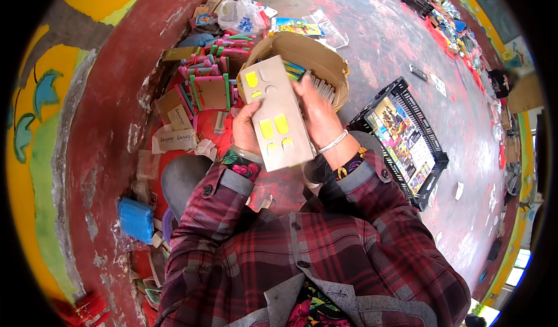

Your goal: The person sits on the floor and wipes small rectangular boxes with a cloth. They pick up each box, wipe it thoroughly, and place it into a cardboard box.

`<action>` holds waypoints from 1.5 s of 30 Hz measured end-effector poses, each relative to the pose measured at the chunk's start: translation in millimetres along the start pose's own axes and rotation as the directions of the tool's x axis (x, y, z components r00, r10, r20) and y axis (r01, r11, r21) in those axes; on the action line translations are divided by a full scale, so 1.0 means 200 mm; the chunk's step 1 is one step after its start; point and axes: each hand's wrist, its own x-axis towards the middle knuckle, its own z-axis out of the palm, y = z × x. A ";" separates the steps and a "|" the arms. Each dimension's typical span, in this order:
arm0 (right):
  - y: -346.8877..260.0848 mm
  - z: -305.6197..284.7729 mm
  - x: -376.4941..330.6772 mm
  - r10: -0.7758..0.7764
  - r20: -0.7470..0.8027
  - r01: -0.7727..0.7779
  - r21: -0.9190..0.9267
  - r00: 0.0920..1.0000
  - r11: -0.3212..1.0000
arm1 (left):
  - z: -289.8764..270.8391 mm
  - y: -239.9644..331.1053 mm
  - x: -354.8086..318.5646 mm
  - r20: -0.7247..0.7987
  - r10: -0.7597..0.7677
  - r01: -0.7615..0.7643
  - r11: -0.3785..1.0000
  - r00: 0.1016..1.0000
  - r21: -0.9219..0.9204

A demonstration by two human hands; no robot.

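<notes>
I hold a long grey cardboard board with several yellow shapes stuck on it, tilted up in front of my chest. My left hand grips its left lower edge, fingers behind it. My right hand holds its right edge, a white bangle on the wrist. Just beyond the board stands a brown cardboard box, open on top, with thin stacked pieces inside. Both sleeves are red plaid.
A pile of pink and green card frames lies to the left of the box. A black plastic crate of colourful printed cards sits to the right. A blue packet lies lower left. A plastic bag is behind the pile.
</notes>
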 end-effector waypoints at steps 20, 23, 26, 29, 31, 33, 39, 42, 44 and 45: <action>-0.42 -0.12 0.44 0.254 0.366 -0.085 -0.421 0.895 0.903 | 0.15 0.23 0.11 -0.257 0.386 -0.325 0.912 0.886 0.250; -0.42 -0.26 0.55 0.129 0.141 -0.082 -0.298 0.982 0.951 | 0.11 0.31 0.07 -0.280 0.432 -0.392 0.900 0.857 0.190; -0.17 -0.80 0.85 0.085 -0.156 -0.125 -0.268 0.984 0.955 | 0.11 0.32 0.06 -0.275 0.438 -0.403 0.898 0.856 0.175; 0.14 -1.32 1.07 0.296 -0.423 -0.501 -0.818 0.856 0.282 | 0.16 0.29 0.05 -0.272 0.394 -0.358 0.917 0.878 0.174; 0.28 -1.71 1.10 0.286 -0.501 -0.378 -0.839 0.817 -0.391 | 0.16 0.27 0.07 -0.267 0.359 -0.319 0.930 0.894 0.182; 0.33 -1.83 1.12 0.173 -0.707 -0.598 -0.682 0.685 -0.422 | 0.13 0.28 0.08 -0.268 0.357 -0.315 0.930 0.895 0.189; 0.55 -1.54 1.15 0.159 -0.732 -0.663 -0.671 0.662 -0.331 | 0.07 0.27 0.09 -0.309 0.366 -0.318 0.928 0.878 0.196; 0.66 -1.52 1.14 0.131 -0.790 -0.776 -0.613 0.599 -0.145 | 0.09 0.26 0.11 -0.352 0.332 -0.292 0.942 0.875 0.163; 0.71 -1.53 1.14 0.113 -0.816 -0.814 -0.576 0.566 -0.074 | 0.11 0.25 0.11 -0.368 0.310 -0.264 0.949 0.877 0.172; 0.73 -1.54 1.15 0.103 -0.827 -0.827 -0.560 0.553 -0.052 | 0.10 0.25 0.11 -0.371 0.300 -0.252 0.952 0.879 0.173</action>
